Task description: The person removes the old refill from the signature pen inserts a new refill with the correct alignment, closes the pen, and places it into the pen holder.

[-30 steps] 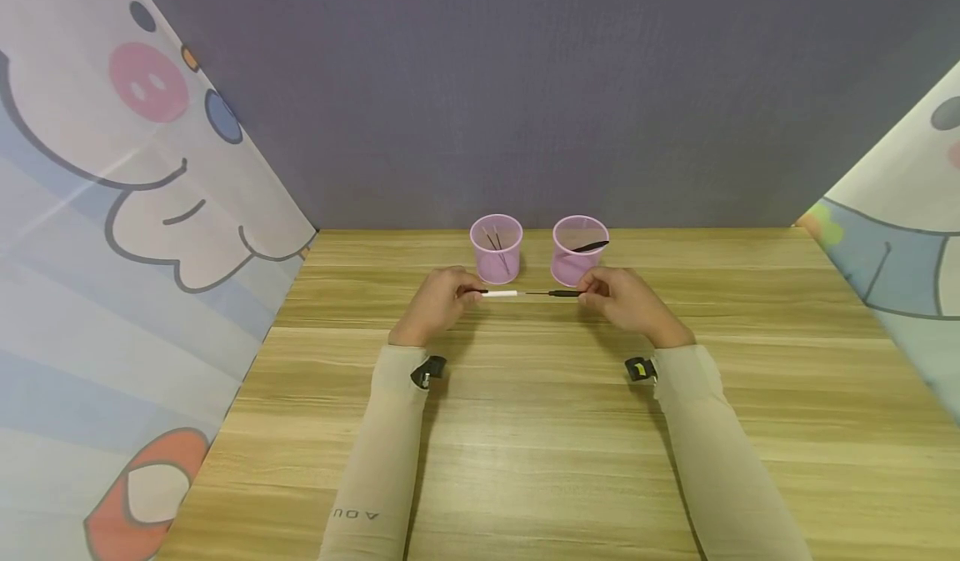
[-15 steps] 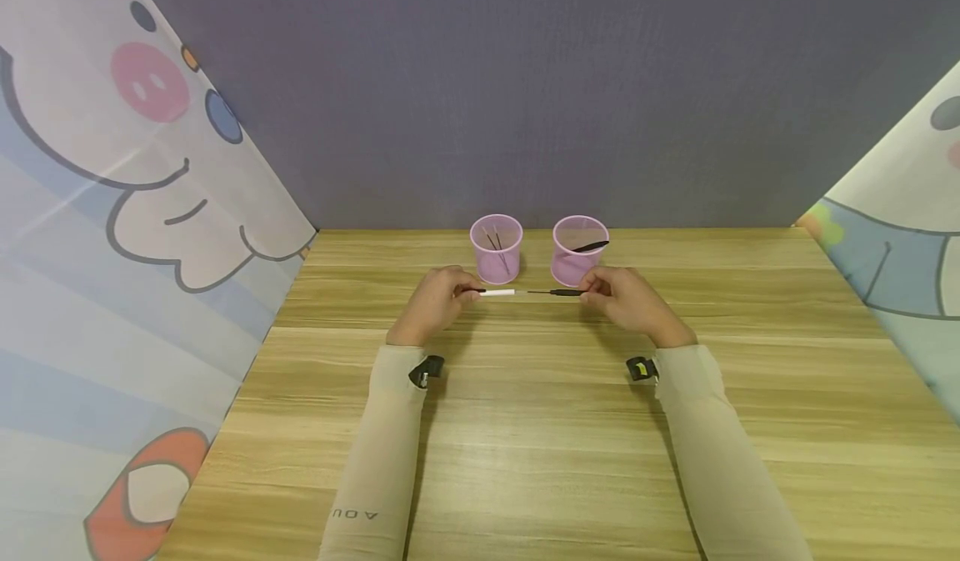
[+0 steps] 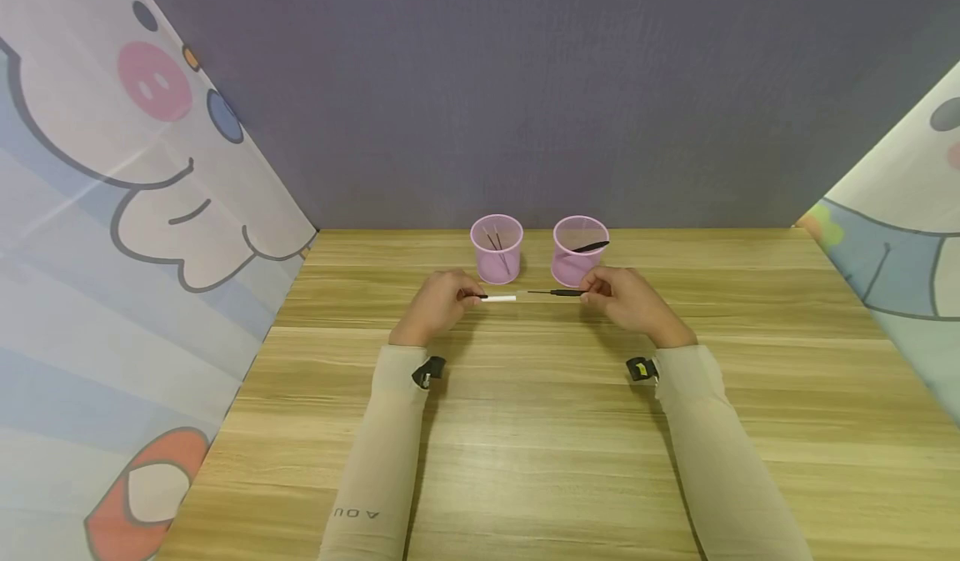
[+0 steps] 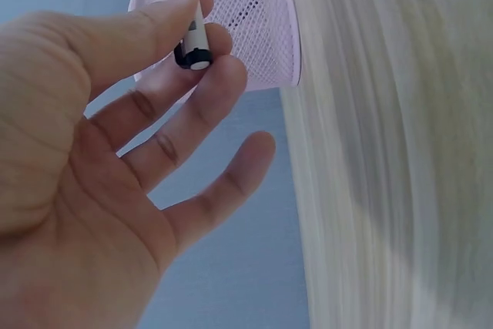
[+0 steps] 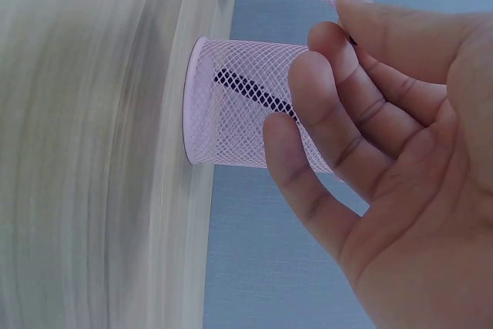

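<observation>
I see the left hand (image 3: 441, 301) pinch a white pen (image 3: 501, 298), right hand (image 3: 624, 299) a black rod (image 3: 565, 293) opposite, presumably for alignment.

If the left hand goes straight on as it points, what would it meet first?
Most likely the slim black pen-like tool held by the right hand, though the head view leaves depth unclear.

Work surface: a wood-grain tabletop (image 3: 540, 478), yellow-brown, grain running left to right. Far boundary: a plain grey-purple panel (image 3: 540, 94), rising along the tabletop's far edge. Left boundary: a white and pale-blue printed sheet (image 3: 67, 319) (cartoon motif, lightly creased) with a pink snout (image 3: 155, 82). Right boundary: a similar cartoon-print sheet (image 3: 900, 269). Illumination: soft, with a pale sheen at the tabletop's near middle.
</observation>
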Available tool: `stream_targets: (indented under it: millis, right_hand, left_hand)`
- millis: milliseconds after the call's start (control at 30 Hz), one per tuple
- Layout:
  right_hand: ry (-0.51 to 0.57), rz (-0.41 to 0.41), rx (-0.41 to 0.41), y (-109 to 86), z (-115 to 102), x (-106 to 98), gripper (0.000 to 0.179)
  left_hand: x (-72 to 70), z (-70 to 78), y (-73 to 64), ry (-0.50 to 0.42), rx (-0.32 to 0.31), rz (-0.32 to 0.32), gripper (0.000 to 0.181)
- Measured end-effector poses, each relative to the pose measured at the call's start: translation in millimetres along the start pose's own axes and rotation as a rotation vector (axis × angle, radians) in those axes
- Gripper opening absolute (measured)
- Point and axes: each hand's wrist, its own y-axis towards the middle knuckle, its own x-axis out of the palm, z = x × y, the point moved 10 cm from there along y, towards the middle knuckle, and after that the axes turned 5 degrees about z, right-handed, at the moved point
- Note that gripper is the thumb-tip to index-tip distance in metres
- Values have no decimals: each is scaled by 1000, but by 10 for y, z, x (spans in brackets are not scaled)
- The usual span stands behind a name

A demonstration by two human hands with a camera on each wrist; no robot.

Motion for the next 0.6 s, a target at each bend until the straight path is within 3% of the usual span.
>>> stream_targets:
  millis: [300, 600]
  right_hand:
    - [3, -6, 8, 2, 10, 7, 4]
    - [4, -8, 6, 4, 18, 21, 3]
  left_hand:
    - [170, -1, -1, 24, -34, -98, 6]
    - [388, 51, -43, 17, -35, -238, 6]
